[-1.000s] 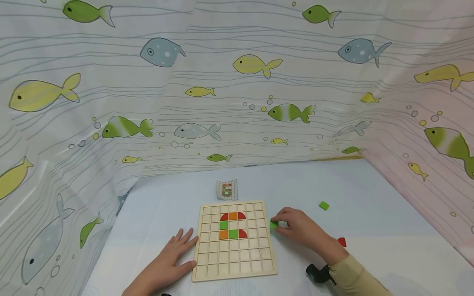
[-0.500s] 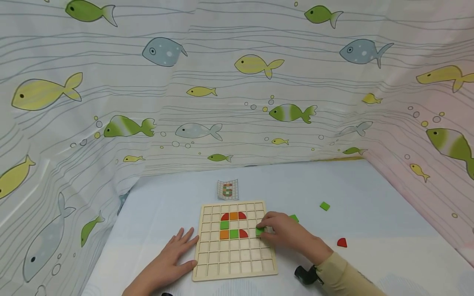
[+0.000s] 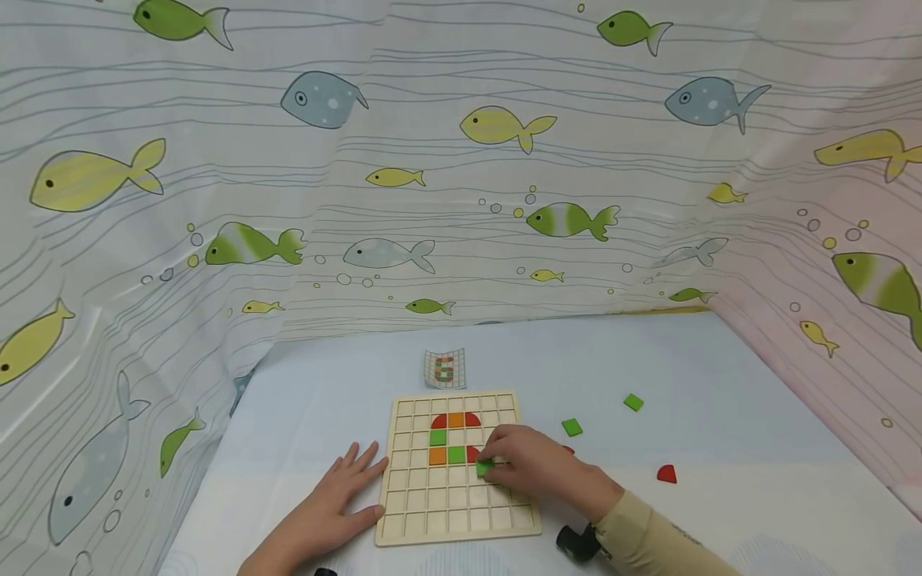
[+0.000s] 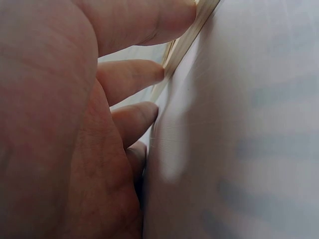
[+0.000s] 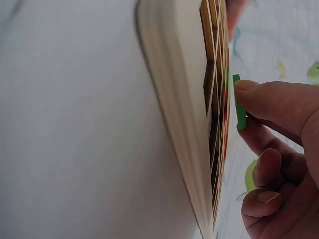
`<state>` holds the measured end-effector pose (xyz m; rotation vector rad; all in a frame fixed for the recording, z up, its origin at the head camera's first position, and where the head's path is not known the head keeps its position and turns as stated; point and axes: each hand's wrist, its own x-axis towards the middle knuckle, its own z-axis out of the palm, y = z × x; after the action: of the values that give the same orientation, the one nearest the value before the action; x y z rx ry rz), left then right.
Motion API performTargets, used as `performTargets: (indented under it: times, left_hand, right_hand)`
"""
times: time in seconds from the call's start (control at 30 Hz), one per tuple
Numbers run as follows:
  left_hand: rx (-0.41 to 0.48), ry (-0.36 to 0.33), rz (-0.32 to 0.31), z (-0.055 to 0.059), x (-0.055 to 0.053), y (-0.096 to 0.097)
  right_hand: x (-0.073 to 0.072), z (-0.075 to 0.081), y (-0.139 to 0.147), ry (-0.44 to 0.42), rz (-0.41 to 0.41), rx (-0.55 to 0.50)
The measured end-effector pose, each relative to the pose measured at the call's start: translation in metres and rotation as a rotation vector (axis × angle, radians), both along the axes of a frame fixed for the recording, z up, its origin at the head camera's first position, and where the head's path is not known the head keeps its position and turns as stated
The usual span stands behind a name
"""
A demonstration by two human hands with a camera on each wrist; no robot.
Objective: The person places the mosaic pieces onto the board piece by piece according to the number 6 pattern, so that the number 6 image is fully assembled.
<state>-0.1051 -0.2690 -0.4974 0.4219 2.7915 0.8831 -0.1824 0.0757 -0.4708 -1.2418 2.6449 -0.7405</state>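
A wooden grid board [image 3: 425,524] lies on the table, with red, orange and green tiles set in some of its cells. My right hand [image 3: 536,464] pinches a green square tile [image 5: 239,104] between thumb and fingers. In the right wrist view that tile is held on edge, just above the board's face. From the head, it overlaps the cells by the red quarter-round tile [image 3: 472,454]. My left hand [image 3: 327,504] lies with fingers spread, and its fingertips [image 4: 158,74] touch the board's left edge.
Behind the board lies a small pattern card [image 3: 444,369] with a coloured grid. To the right are two loose green tiles [image 3: 633,402] and a red quarter-round tile [image 3: 667,474]; another red piece [image 3: 568,450] is partly hidden by the right hand. Fish-printed sheeting [image 3: 446,200] surrounds the table.
My right hand has carried the green tile leftward from beside the board to over its cells. Loose pieces formerly behind the hand now show. The left hand stays at the board's edge.
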Motion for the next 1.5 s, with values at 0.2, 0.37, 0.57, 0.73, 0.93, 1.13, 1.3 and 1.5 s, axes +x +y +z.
performTargets:
  times: [0.2,0.37,0.57,0.73,0.93,1.13,1.3,1.5]
  left_hand:
    - [0.021,-0.002,0.009,0.0,0.001,0.001]
    - [0.022,0.02,-0.009,-0.001,0.001,0.0]
    - [0.015,0.043,-0.018,-0.003,0.001,-0.002]
    - [0.009,0.048,-0.021,-0.002,0.0,-0.002]
    - [0.018,0.034,-0.015,-0.003,0.0,-0.001]
    - [0.017,0.013,-0.013,-0.003,0.0,-0.002]
    - [0.011,0.015,-0.028,-0.003,0.0,-0.003]
    - [0.009,0.006,-0.017,-0.001,0.0,-0.001]
  right_hand:
    - [0.002,-0.003,-0.009,0.033,0.028,0.029]
    - [0.004,-0.004,-0.013,0.038,0.042,0.056]
    - [0.007,-0.002,-0.014,0.048,0.045,0.056]
    - [0.007,-0.004,-0.014,0.071,0.053,0.058]
    - [0.008,-0.006,-0.014,0.087,0.059,0.084]
    - [0.009,-0.006,-0.012,0.08,0.058,0.09]
    - [0.01,-0.003,-0.008,0.055,0.067,0.071]
    - [0.01,0.002,0.0,0.04,0.03,0.048]
